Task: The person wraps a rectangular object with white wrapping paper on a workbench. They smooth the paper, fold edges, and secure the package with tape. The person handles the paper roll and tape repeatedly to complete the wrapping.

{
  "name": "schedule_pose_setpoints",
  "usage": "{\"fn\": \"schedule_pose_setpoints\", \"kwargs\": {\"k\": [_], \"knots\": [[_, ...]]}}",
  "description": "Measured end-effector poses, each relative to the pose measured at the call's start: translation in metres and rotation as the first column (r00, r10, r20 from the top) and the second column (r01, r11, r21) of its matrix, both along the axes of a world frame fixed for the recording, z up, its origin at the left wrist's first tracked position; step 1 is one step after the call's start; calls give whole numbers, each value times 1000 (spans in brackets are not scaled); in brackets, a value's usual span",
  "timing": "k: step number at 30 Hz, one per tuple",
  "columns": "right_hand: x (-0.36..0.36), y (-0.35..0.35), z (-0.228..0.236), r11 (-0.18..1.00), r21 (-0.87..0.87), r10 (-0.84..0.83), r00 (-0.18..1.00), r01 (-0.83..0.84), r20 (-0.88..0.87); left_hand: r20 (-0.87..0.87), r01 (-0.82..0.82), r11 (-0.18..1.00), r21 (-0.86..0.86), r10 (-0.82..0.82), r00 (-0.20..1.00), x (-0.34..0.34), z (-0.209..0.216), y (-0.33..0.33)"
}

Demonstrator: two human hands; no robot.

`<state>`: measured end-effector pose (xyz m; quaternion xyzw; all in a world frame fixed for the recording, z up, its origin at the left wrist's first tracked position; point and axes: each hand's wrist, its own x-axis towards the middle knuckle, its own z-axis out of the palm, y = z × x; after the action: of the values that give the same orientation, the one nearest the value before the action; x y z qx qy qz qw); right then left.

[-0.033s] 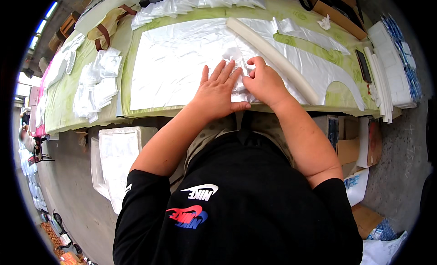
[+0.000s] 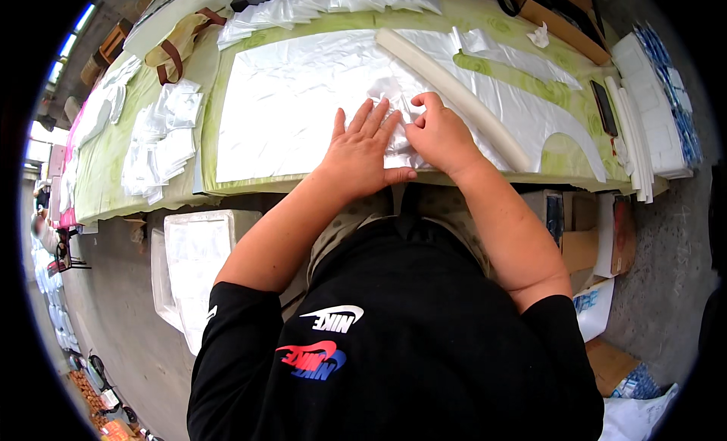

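Observation:
A thin, shiny white plastic sheet (image 2: 295, 92) lies wrinkled across the table in front of me. My left hand (image 2: 360, 149) rests flat on it with the fingers spread, palm down. Close beside it, my right hand (image 2: 441, 140) is curled, its index finger bent toward the thumb. What its fingertips pinch, if anything, I cannot make out. Between the two hands the film is crumpled (image 2: 398, 136). A long off-white roll (image 2: 454, 96) lies slantwise over the sheet, just beyond my right hand.
A green patterned cloth (image 2: 216, 185) covers the table. Clear plastic bags (image 2: 163, 138) are piled at left, with more bags (image 2: 326, 5) along the back. At right lie a phone (image 2: 603, 107) and white strips (image 2: 634, 145). A cardboard box (image 2: 564, 24) stands far right, a foam box (image 2: 201, 248) below.

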<state>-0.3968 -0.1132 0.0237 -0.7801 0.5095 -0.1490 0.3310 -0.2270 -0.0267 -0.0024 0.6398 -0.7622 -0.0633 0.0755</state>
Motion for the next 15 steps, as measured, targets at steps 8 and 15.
{"fn": "schedule_pose_setpoints", "kwargs": {"k": [8,15], "knots": [[-24,38,1,995,50,72,986,-81,149,-9,120,992,-42,-121,993,0,6,23],[-56,65,-4,861,-482,295,931,-163,213,-176,137,990,-30,-140,974,-3,9,43]]}}
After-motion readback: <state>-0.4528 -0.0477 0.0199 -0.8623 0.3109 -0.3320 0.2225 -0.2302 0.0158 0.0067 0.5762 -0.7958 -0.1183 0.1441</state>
